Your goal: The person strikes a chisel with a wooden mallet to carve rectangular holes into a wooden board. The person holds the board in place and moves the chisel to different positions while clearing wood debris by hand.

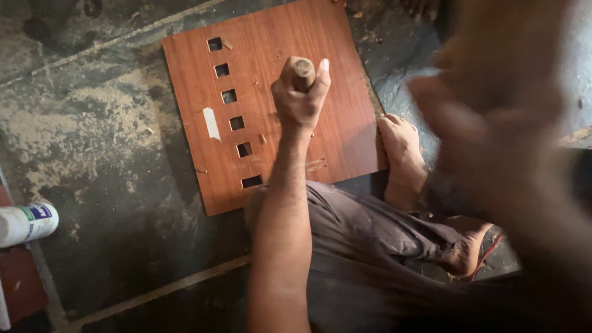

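Our left fingers (pixel 314 79) wrap tightly around a wooden tool handle (pixel 301 71), the left hand (pixel 299 98) planted over a reddish-brown laminated board (pixel 271 37) that lies flat on the dusty dark floor (pixel 98 123). A column of small rectangular cut-outs (pixel 229 96) runs down the board just left of our fist. Our right hand (pixel 493 117) is a raised blur, so we cannot tell its grip. Our bare foot (pixel 401 145) rests on the board's right edge. A white bottle (pixel 28 223) lies far left.

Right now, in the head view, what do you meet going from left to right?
White bottle → wooden board → left hand gripping a wooden handle → foot on the board's edge → blurred right hand.
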